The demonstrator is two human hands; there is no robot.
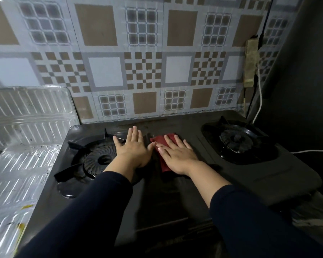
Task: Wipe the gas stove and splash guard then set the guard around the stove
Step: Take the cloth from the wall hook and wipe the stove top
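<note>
Currently the right hand [177,155] presses its fingers flat, slightly apart, on the red cloth [163,146] mid-stove [175,192], left hand [133,148] open alongside; wipe with even overlapping strokes toward both burners.

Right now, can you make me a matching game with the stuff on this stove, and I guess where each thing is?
Things:
1. red cloth
2. left hand
3. splash guard
4. white cable

Places:
A. leaning on the wall, left of the stove
B. hanging down the wall at the far right
C. under the right hand, mid-stove
D. flat on the stove beside the left burner

Pairs: 1-C, 2-D, 3-A, 4-B
</note>
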